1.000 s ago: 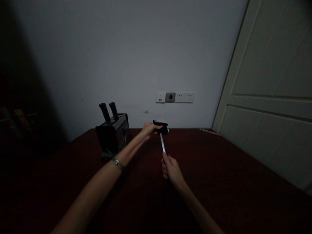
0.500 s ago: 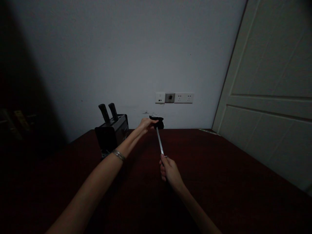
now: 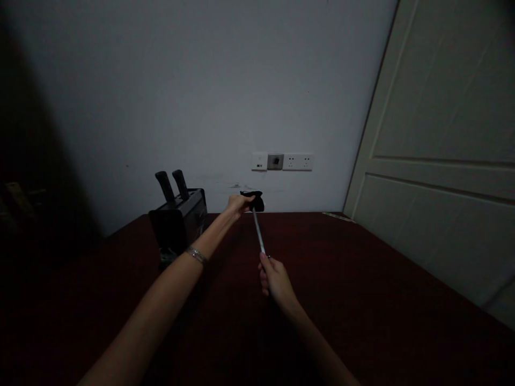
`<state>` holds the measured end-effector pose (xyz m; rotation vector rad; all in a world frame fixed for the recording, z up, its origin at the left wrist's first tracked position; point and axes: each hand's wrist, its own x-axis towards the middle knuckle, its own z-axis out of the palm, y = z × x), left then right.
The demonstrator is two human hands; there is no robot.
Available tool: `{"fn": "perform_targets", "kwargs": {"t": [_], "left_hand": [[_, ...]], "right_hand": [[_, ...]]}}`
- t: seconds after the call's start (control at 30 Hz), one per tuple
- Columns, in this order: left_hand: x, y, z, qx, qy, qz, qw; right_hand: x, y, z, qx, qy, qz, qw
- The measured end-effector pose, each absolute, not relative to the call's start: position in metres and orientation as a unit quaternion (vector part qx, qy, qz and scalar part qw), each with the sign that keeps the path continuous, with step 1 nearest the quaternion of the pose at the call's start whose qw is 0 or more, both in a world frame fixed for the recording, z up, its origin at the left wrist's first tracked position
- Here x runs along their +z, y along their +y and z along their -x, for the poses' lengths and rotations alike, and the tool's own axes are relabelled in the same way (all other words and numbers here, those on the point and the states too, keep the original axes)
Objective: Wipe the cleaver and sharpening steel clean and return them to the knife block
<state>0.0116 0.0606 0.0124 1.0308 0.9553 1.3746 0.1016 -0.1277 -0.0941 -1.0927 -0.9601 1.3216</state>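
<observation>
Cloth (image 3: 258,203), dark and pinched in the left hand (image 3: 238,202), covers the far end of a slim metal blade (image 3: 258,232) gripped by the right hand (image 3: 276,275) above the surface (image 3: 322,268). Wiping seems the step, calling for a hold clear of any edge; the blade's tip is hidden, any handle indistinct.

The light was dim where I stood. A plain pale wall (image 3: 181,96) rose behind the dark red tabletop (image 3: 362,300), with grey scuff marks (image 3: 234,185) just above its back edge. A row of sockets (image 3: 298,162), one plate grey, sat higher up. A pale panelled door (image 3: 434,123) leaned into view rightward; deep shadow swallowed the left.
</observation>
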Motion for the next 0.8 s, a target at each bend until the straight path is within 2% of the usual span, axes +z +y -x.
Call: {"fn": "perform_targets", "kwargs": {"t": [0.2,0.33,0.6,0.8], "left_hand": [[0.024,0.071,-0.002,0.652,0.375,-0.381,0.538],[0.027,0.065,0.012,0.652,0.343,-0.376,0.562],[-0.018,0.026,0.025,0.505,0.288,-0.435,0.687],[-0.040,-0.021,0.021,0.451,0.267,-0.483,0.702]], "right_hand": [[-0.090,-0.136,-0.100,0.569,-0.398,0.450,0.561],[-0.088,-0.137,-0.101,0.580,-0.384,0.410,0.590],[-0.092,-0.133,-0.103,0.595,-0.393,0.384,0.586],[-0.094,-0.131,-0.102,0.597,-0.392,0.409,0.568]]}}
